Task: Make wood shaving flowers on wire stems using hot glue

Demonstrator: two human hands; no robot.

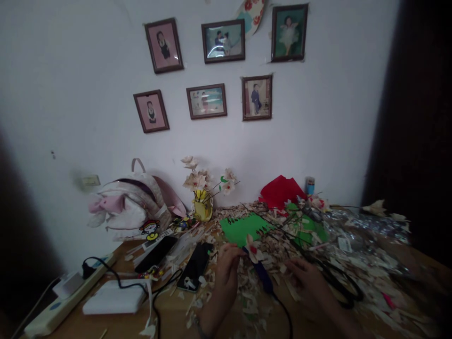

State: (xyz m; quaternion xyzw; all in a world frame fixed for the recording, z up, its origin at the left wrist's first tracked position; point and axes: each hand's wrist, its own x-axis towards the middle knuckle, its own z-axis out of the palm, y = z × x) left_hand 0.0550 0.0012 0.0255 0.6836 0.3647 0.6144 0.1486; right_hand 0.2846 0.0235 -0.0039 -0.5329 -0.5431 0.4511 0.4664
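My left hand (226, 270) is raised over the desk with its fingers pinched round a small cream and red paper flower (254, 250). Just right of that flower lies a dark blue glue gun (263, 277) with a black cable trailing toward me. My right hand (307, 278) rests low on the paper scraps (282, 263), fingers curled; whether it holds anything is unclear. Black scissors (339, 287) lie just to its right.
A green paper sheet (240, 228), red paper (280, 190) and a yellow vase of paper flowers (203, 207) stand behind. Two dark phones (194, 270), a white box (113, 297), a power strip (63, 301) and a backpack (130, 202) fill the left. Framed photos hang on the wall.
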